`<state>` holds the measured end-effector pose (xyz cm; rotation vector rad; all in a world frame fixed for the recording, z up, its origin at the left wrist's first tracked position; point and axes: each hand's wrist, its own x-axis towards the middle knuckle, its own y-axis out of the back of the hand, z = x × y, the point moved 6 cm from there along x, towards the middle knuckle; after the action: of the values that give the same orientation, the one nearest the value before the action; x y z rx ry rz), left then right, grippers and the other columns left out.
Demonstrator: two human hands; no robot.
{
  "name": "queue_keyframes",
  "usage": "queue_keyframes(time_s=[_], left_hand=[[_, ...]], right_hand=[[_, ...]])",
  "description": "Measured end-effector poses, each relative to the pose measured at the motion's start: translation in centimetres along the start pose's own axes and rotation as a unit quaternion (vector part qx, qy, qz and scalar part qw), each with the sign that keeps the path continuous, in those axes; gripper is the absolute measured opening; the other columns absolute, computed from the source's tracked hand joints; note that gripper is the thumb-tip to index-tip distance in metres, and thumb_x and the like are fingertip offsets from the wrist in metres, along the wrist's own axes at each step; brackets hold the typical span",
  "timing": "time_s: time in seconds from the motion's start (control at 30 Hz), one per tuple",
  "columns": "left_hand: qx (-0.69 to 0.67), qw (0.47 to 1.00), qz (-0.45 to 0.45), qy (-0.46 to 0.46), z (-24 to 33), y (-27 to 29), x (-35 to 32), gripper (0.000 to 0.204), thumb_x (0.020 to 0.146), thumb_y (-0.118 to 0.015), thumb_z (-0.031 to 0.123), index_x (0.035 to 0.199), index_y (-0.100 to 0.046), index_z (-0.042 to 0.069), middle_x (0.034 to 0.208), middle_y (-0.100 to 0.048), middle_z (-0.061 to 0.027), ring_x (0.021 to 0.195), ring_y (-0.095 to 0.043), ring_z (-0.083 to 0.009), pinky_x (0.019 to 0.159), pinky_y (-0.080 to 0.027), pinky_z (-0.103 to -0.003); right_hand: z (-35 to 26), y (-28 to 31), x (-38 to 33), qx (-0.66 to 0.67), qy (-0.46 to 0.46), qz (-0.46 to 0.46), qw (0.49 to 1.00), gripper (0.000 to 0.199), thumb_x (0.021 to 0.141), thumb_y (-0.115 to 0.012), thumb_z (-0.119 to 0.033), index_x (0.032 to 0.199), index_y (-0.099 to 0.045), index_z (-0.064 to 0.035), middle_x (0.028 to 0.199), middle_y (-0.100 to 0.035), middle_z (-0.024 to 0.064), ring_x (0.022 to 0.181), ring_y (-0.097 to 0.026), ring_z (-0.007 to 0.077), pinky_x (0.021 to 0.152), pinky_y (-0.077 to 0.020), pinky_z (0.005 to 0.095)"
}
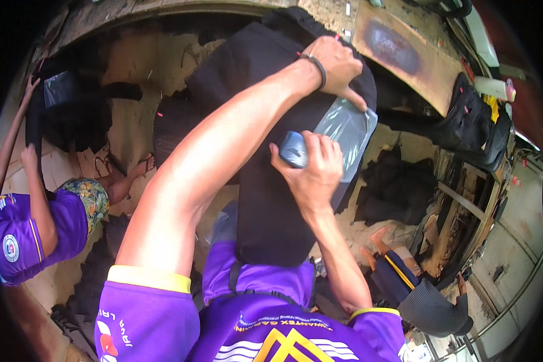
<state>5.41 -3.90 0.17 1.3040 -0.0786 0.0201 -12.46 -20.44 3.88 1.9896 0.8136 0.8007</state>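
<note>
Dark cloth (271, 205) lies over a long, round-ended surface reaching toward me. A clear, shiny plastic sheet (351, 130) lies on its right side. My left hand (332, 63) rests on the far part of the cloth, with its thumb stretched out to the sheet's top edge. The tips of its other fingers are hard to make out. Closer to me, my right hand (317, 169) is closed around a smooth, rounded blue block (294, 149) of palm size, whose exact kind I cannot tell. This hand overlaps the sheet's near left edge.
A scorched wooden board (404, 54) lies at the far right, near a pale bottle (492, 88). Dark cloth scraps (398, 187) cover the floor. One co-worker (42, 223) is at my left, beside more dark cloth (78, 114); another person (425, 301) is low at the right.
</note>
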Motion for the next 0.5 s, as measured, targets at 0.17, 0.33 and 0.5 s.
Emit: queue_keyframes(time_s=[0.17,0.33,0.5], left_hand=[[0.005,1.0,0.011,0.006,0.3,0.1,-0.2,0.094,0.071,-0.06,0.101,0.079,-0.081,0.01,0.075,-0.077,-0.0123,0.075,-0.079,-0.032,0.07,-0.064,-0.046],[0.013,0.999,0.034,0.015,0.1,0.1,-0.3,0.092,0.07,-0.06,0.101,0.081,-0.081,0.012,0.077,-0.078,-0.0126,0.077,-0.079,-0.032,0.072,-0.064,-0.046],[0.029,0.999,0.025,0.023,0.1,0.4,-0.3,0.098,0.069,-0.06,0.102,0.087,-0.082,0.008,0.083,-0.079,-0.0149,0.081,-0.08,-0.0326,0.074,-0.065,-0.047]], right_hand=[[-3.4,1.1,-3.2,0.048,-0.007,-0.062,0.997,0.053,0.071,-0.095,-0.036,0.106,-0.071,-0.0047,0.097,-0.065,0.0131,0.091,-0.063,0.0333,0.081,-0.052,0.0466],[-1.3,1.9,-0.1,0.041,-0.022,0.025,0.999,0.049,0.072,-0.095,-0.031,0.104,-0.068,-0.0047,0.09,-0.065,0.0139,0.08,-0.064,0.0353,0.073,-0.0523,0.0481],[-1.4,-2.1,-3.8,0.0,-0.037,-0.044,0.998,0.052,0.074,-0.094,-0.038,0.106,-0.069,-0.0054,0.098,-0.061,0.0125,0.09,-0.059,0.0326,0.077,-0.0487,0.0454]])
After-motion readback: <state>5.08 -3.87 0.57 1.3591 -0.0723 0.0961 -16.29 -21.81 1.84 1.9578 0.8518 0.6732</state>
